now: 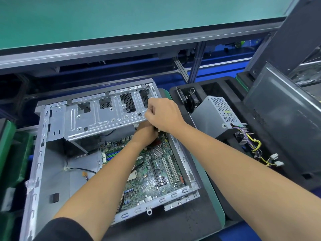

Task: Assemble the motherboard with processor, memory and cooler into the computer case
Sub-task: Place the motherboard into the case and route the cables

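The open silver computer case point(39, 153) lies flat on the bench. The green motherboard point(156, 173) sits inside its right half, with the processor socket point(132, 176) partly under my left forearm. A hinged metal drive cage point(97, 119) spans the far side of the case. My right hand point(163, 113) is closed on the right end of the cage's lower edge. My left hand point(145, 133) reaches to the motherboard's far corner just below it. Its fingers are hidden by the right hand. A small white connector point(158, 130) peeks out between the two hands.
A black foam tray point(180, 87) to the right holds a grey power supply point(215, 113) with loose coloured cables point(257, 146) and a black fan point(192, 100). A dark side panel point(281, 122) leans beyond it. A shelf frame point(104, 49) overhangs the far side.
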### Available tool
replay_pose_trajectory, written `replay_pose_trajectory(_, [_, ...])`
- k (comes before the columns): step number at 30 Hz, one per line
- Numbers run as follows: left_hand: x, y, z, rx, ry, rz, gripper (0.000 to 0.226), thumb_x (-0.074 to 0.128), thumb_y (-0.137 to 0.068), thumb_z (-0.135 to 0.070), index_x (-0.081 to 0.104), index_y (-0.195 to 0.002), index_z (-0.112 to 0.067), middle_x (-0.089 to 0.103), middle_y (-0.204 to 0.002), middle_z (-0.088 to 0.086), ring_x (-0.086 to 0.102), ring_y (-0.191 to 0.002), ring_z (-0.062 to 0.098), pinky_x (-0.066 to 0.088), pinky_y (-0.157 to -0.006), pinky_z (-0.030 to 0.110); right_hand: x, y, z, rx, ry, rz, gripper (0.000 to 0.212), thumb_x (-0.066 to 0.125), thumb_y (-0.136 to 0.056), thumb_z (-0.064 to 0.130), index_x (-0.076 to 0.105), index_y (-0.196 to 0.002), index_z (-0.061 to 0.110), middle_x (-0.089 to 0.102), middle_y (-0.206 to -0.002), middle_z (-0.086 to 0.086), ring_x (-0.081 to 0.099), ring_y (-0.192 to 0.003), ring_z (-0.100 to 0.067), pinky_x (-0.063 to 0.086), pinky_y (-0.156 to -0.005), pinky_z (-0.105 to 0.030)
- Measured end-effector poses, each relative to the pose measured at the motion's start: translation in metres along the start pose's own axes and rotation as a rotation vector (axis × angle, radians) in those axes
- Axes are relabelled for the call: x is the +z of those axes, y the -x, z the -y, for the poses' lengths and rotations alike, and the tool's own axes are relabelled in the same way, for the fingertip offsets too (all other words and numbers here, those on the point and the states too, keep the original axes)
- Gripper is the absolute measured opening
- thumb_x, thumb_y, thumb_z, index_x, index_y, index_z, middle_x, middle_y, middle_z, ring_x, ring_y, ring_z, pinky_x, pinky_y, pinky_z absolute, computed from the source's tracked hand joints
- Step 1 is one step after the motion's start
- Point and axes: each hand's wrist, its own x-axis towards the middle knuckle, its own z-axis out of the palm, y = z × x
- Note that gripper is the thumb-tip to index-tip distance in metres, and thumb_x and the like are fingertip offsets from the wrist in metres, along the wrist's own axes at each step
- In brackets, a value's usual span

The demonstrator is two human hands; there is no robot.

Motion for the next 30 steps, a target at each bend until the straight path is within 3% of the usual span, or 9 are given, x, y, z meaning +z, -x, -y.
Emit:
replay_pose_trajectory(4, [-0.001, 0.000, 0.002, 0.001, 0.019, 0.047, 0.011, 0.051, -0.087, -0.002, 0.061, -0.089, 0.003, 0.058, -0.079, 0.016, 0.053, -0.076, 0.032, 0.041, -0.062, 0.037, 0.000, -0.001, 0.000, 0.002, 0.002, 0.000, 0.011, 0.054, -0.082, 0.017, 0.058, -0.076, 0.008, 0.058, -0.062, -0.001, 0.055, -0.066, -0.024, 0.038, -0.055, -0.028])
replay_pose_trajectory(8, [-0.002, 0.003, -0.001, 0.013, -0.056, 0.025, 0.013, 0.045, -0.089, 0.001, 0.052, -0.080, -0.006, 0.045, -0.071, 0.009, 0.043, -0.070, 0.027, 0.029, -0.058, 0.031, 0.000, -0.001, 0.000, 0.005, -0.003, 0.003, 0.011, 0.054, -0.082, 0.018, 0.059, -0.077, 0.009, 0.060, -0.064, -0.001, 0.057, -0.066, -0.023, 0.041, -0.057, -0.029])
replay_pose_trajectory(14, [-0.003, 0.002, -0.003, 0.014, -0.065, 0.025, 0.014, 0.043, -0.092, -0.002, 0.053, -0.082, -0.006, 0.046, -0.073, 0.009, 0.041, -0.069, 0.025, 0.027, -0.059, 0.031, 0.001, -0.001, 0.000, 0.009, -0.001, 0.005, 0.011, 0.055, -0.082, 0.018, 0.059, -0.076, 0.011, 0.059, -0.063, 0.000, 0.057, -0.066, -0.023, 0.042, -0.058, -0.028])
replay_pose_trajectory(18, [0.001, 0.005, -0.008, -0.016, -0.044, 0.089, 0.015, 0.045, -0.092, -0.004, 0.049, -0.078, -0.009, 0.042, -0.067, 0.006, 0.036, -0.059, 0.021, 0.021, -0.047, 0.030, 0.000, -0.001, -0.001, 0.011, 0.000, 0.013, 0.010, 0.055, -0.083, 0.018, 0.059, -0.077, 0.011, 0.060, -0.064, 0.000, 0.057, -0.066, -0.023, 0.041, -0.057, -0.028])
replay_pose_trajectory(24, [0.004, 0.002, -0.009, -0.097, -0.087, 0.108, 0.022, 0.041, -0.094, -0.003, 0.062, -0.097, -0.001, 0.064, -0.098, 0.020, 0.054, -0.081, 0.032, 0.032, -0.061, 0.032, 0.000, -0.001, -0.001, 0.005, 0.011, 0.008, 0.011, 0.055, -0.082, 0.019, 0.060, -0.078, 0.010, 0.062, -0.067, -0.002, 0.058, -0.068, -0.024, 0.041, -0.058, -0.029])
replay_pose_trajectory(26, [0.004, 0.002, -0.009, -0.132, -0.044, 0.103, 0.021, 0.040, -0.095, -0.002, 0.061, -0.095, -0.003, 0.064, -0.101, 0.020, 0.049, -0.075, 0.029, 0.033, -0.061, 0.033, 0.001, -0.001, -0.001, 0.001, 0.012, 0.009, 0.011, 0.055, -0.082, 0.019, 0.060, -0.078, 0.011, 0.062, -0.066, -0.001, 0.058, -0.068, -0.023, 0.040, -0.057, -0.028])
replay_pose_trajectory(28, [0.008, 0.001, -0.004, -0.125, 0.018, 0.128, 0.019, 0.041, -0.096, -0.006, 0.060, -0.100, -0.007, 0.064, -0.100, 0.012, 0.047, -0.065, 0.017, 0.045, -0.058, 0.026, 0.001, -0.002, -0.002, -0.003, 0.013, 0.007, 0.010, 0.055, -0.082, 0.019, 0.060, -0.078, 0.011, 0.061, -0.065, 0.000, 0.057, -0.067, -0.023, 0.038, -0.056, -0.027])
replay_pose_trajectory(30, [0.008, 0.003, -0.003, -0.085, 0.046, 0.138, 0.020, 0.045, -0.096, -0.010, 0.058, -0.110, -0.014, 0.063, -0.100, 0.004, 0.052, -0.063, 0.003, 0.044, -0.050, 0.009, 0.001, -0.002, -0.002, -0.005, 0.018, 0.006, 0.011, 0.055, -0.082, 0.019, 0.060, -0.078, 0.011, 0.060, -0.065, 0.000, 0.057, -0.066, -0.023, 0.036, -0.056, -0.027])
